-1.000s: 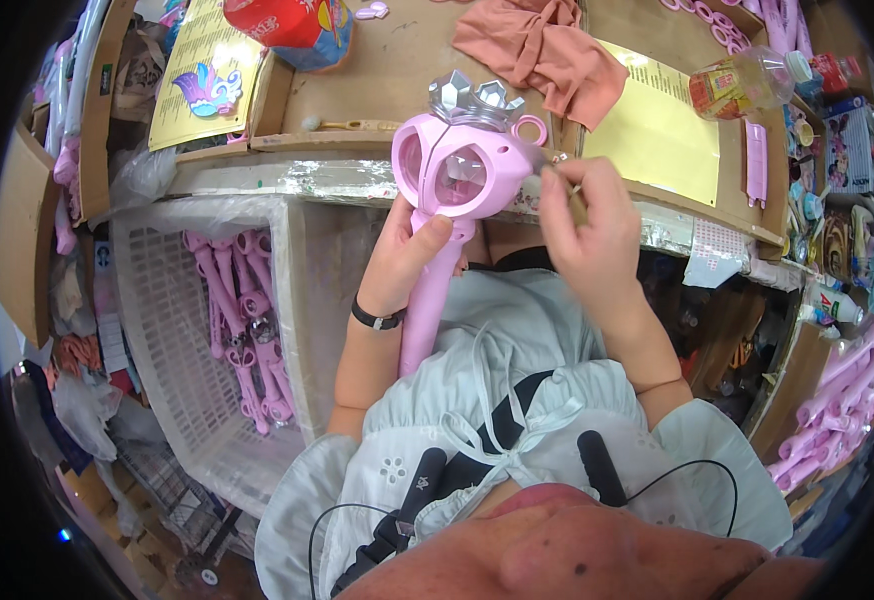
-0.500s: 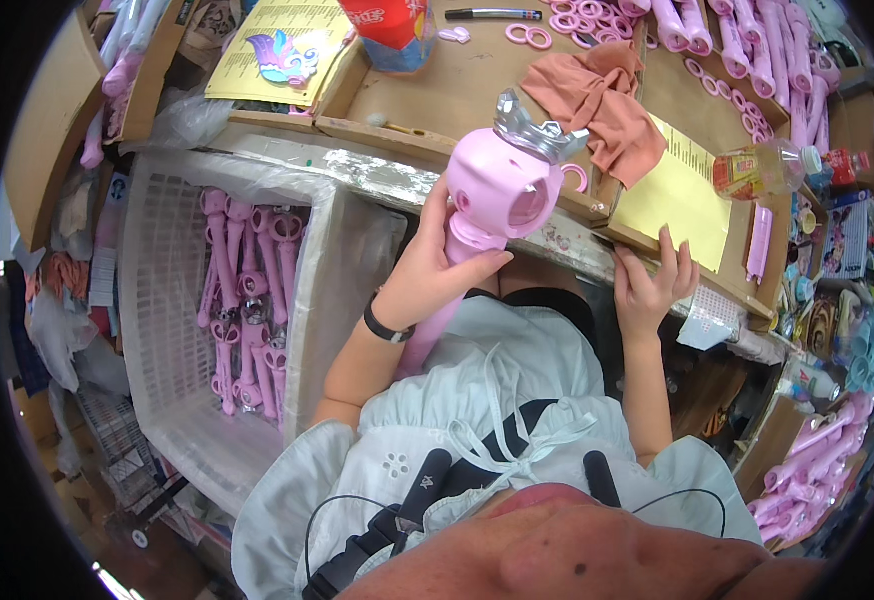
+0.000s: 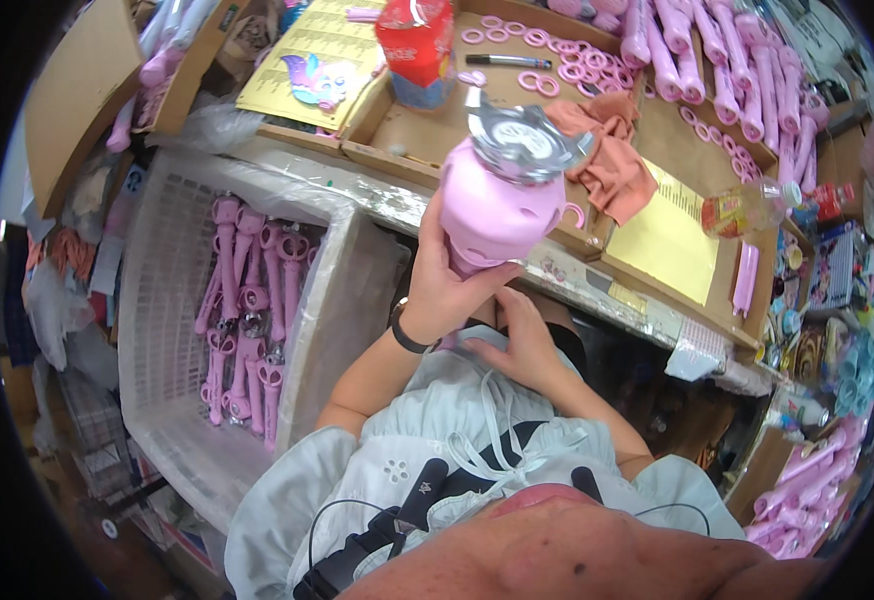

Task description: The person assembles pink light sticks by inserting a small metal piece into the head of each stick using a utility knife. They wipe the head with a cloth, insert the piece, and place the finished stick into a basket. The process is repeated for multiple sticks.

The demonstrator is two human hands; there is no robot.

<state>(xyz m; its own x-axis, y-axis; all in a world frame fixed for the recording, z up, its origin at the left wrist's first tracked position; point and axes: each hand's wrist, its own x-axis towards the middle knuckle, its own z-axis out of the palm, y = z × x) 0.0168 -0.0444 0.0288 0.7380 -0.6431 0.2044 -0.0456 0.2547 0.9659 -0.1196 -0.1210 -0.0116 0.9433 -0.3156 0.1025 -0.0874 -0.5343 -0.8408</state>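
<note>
A pink toy wand (image 3: 502,205) with a round head is in my left hand (image 3: 449,280), whose fingers and thumb wrap around it just below the head. On top of the head sits a silver crown (image 3: 527,145), tipped toward me. My left hand and wrist hide most of the handle. Over my lap, just right of the left wrist, is my right hand (image 3: 525,340), with thumb and fingers apart and nothing visible in it. Beyond the wand, an orange-brown cloth (image 3: 612,165) lies crumpled on the cardboard tray (image 3: 577,235).
At left stands a white plastic crate (image 3: 162,370) holding several pink wands (image 3: 247,325). The bench holds pink rings (image 3: 582,65), a black marker (image 3: 509,61), a red cup-like container (image 3: 415,45), a yellow sheet (image 3: 662,240) and a bottle (image 3: 747,208). Pink handles (image 3: 722,60) are piled at far right.
My right hand has left the tray edge and come left to my lap, near the wand's handle. The wand's head has turned, its crown now tilting toward me.
</note>
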